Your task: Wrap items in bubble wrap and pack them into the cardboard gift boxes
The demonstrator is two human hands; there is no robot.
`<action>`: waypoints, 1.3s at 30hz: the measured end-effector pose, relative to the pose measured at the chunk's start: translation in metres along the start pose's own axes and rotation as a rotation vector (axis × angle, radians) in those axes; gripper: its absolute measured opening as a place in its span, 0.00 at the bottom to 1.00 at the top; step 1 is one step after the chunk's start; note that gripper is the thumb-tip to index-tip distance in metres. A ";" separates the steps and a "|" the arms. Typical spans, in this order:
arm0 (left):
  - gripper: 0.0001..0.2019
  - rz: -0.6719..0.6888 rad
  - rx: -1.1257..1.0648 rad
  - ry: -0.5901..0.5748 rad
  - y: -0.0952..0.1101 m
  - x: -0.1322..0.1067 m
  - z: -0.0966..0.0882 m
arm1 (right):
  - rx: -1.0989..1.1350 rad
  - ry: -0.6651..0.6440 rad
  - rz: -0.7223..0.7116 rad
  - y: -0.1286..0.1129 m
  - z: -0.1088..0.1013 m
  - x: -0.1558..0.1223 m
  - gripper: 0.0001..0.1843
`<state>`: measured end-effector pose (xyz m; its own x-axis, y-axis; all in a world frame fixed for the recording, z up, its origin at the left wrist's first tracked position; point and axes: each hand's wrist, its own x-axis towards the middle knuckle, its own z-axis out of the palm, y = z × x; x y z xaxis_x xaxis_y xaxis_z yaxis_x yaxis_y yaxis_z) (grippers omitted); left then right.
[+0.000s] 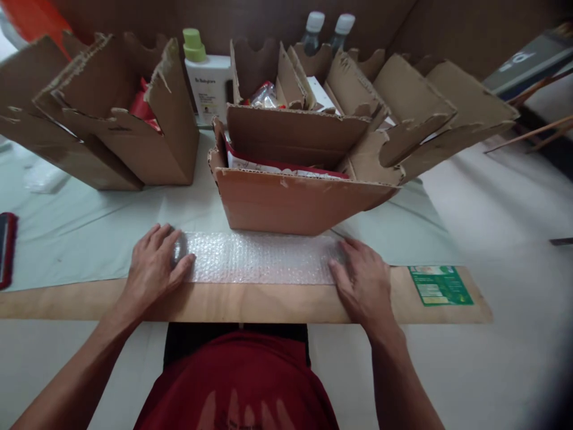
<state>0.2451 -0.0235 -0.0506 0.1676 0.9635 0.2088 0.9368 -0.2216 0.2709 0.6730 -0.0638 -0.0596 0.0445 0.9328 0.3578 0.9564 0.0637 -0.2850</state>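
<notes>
One long bench point(85, 301) ran from side to side, with a pale green cloth point(80, 251) over most of it, so bare wood showed only at the near edge. Many brown cardboard boxes point(179, 149) stood on it with their tops open, perhaps to make looking inside easy, but their tall sides hid most of what they held. The front box point(277, 203) stood nearest the person, and a red and white thing point(257, 164) showed a little in it, too little to tell what it was. Just in front of that box, a sheet of clear bubble wrap point(264, 257) lay flat and longways near the edge, maybe so both hands could reach it. A white bottle point(208, 80) with a green cap stood farther back, and boxes hid part of it. The left hand point(154, 263) rested on the left end of the wrap and the right hand point(364, 278) on the right end, which seemed to help it lie smooth. Their fingers were loosely spread, with both thumbs apart, and did not close around anything, though the right fingertips were hard to make out. A dark thing with a red rim point(6, 248) was cut off at the left side, so I could not tell if it was a phone. A little green card point(441, 285) lay on the wood at the right, its words too blurry to read.
</notes>
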 end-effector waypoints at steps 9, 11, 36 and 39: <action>0.09 -0.113 -0.186 0.011 0.019 -0.001 -0.007 | 0.162 -0.009 -0.043 -0.014 0.016 0.018 0.17; 0.10 -0.176 -0.262 0.003 0.022 -0.003 -0.017 | 0.226 0.023 -0.003 -0.024 0.004 0.008 0.15; 0.04 0.233 -0.318 0.200 -0.020 0.023 -0.063 | 0.424 0.233 -0.206 -0.039 -0.026 -0.008 0.16; 0.07 0.403 -0.165 0.072 -0.040 0.005 -0.039 | 0.231 0.075 -0.296 -0.010 -0.009 -0.017 0.19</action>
<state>0.1965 -0.0153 -0.0234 0.4826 0.7833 0.3917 0.7380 -0.6046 0.2997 0.6651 -0.0836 -0.0544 -0.1944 0.8340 0.5164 0.8410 0.4127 -0.3498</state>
